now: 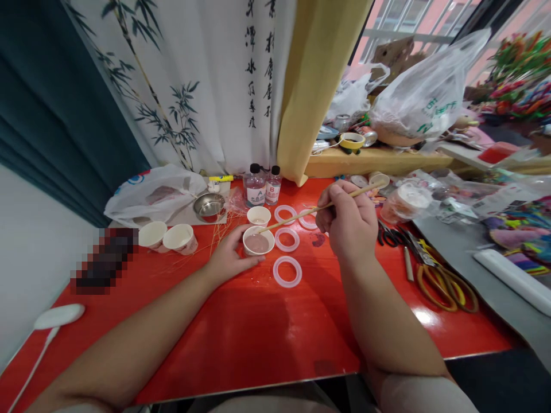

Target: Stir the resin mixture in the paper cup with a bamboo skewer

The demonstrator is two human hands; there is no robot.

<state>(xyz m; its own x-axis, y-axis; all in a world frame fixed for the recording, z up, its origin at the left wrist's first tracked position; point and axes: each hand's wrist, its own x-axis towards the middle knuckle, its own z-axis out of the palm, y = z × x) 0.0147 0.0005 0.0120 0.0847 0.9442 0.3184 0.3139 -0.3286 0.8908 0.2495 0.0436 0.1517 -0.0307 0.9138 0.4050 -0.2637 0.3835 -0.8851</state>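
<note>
1. While the right hand (350, 221) pinches a thin pale bamboo stick (297, 215), its grip is narrow and closed around the stick's middle, with the stick's far end reaching down into a squat white paper cup (258, 253). The stick looks light and stiff, though probably easy to snap; this middle pinch seems a sound place to hold it.
2. Curved loosely, the left hand (232, 255) keeps a partly open grip, its fingers (252, 259) appearing to rest against the cup's near wall and steady it.
3. Thin-walled and light, the cup seems soft enough to dent, so it would handle best low on its wall. It holds a smooth pinkish liquid (257, 243), which looks thick but could slop if tipped.
4. Just beyond it sits a smaller white paper cup (259, 216), and four translucent pale silicone rings (275, 272) lie near the cups, probably soft and bendy, on a glossy red desk (241, 344).
5. Farther out stand two small clear plastic bottles (255, 186) and a steel bowl (209, 206), while yellow-handled scissors (439, 289) lie on the desk beyond the right hand.
</note>
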